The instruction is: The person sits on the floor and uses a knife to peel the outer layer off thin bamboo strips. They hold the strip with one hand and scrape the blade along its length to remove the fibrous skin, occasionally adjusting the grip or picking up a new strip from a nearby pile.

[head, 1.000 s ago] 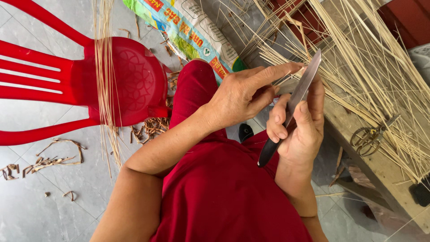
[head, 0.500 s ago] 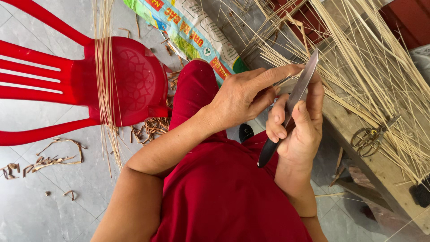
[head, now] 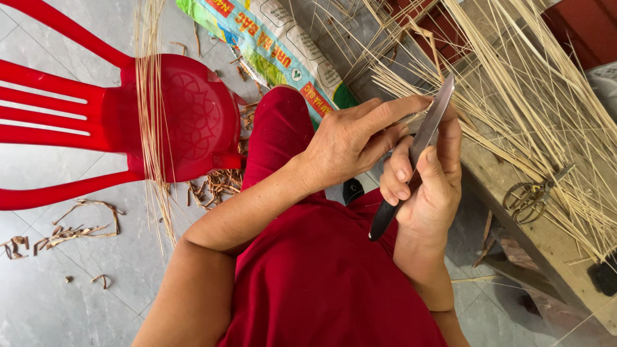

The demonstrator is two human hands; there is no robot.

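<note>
My knife [head: 421, 144], black handle and long steel blade, slants up to the right in my right hand [head: 424, 186].
</note>
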